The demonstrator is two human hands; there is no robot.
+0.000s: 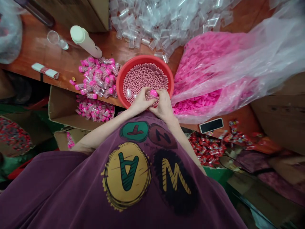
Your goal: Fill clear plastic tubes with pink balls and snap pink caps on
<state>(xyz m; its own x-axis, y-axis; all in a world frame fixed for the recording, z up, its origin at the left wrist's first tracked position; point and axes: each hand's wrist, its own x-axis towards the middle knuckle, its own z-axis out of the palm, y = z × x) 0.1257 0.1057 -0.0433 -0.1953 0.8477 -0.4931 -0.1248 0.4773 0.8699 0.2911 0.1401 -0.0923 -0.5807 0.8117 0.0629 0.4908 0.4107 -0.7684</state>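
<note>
Both my hands meet over the near side of a red bowl (121,83) filled with small pink beads (145,74). Between them is a small clear tube with a bright pink cap (153,93). My left hand (142,101) closes its fingers around the tube's left side. From the right, my right hand (164,104) presses its fingers at the pink cap. Part of the tube is hidden by the fingers. A clear empty-looking tube (129,93) lies on the beads, left of my hands.
Pink-capped filled tubes (98,76) are heaped left of the bowl, with more in a cardboard box (64,105) below. Clear tubes (152,22) pile up behind. A plastic bag of pink caps (209,63) lies right, near a phone (211,125). A white bottle (87,41) stands back left.
</note>
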